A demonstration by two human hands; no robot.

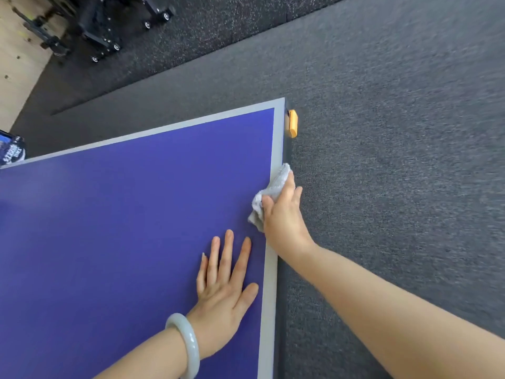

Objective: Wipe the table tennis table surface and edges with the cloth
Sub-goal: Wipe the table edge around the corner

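Observation:
The table tennis table [123, 228] has a blue top with a grey border line, and its far right corner lies near the middle of the view. My right hand [284, 214] grips a bunched white cloth [270, 192] against the table's right edge, fingers curled over the rim and the thumb on top. My left hand [226, 285] lies flat on the blue surface just inside that edge, fingers spread and straight. A pale bangle circles my left wrist.
An orange corner guard [292, 123] sticks out below the table's far right corner. Grey carpet [396, 160] covers the floor to the right. Black wheeled frames [103, 31] stand at the far upper left. A dark printed object [12, 149] shows at the left edge.

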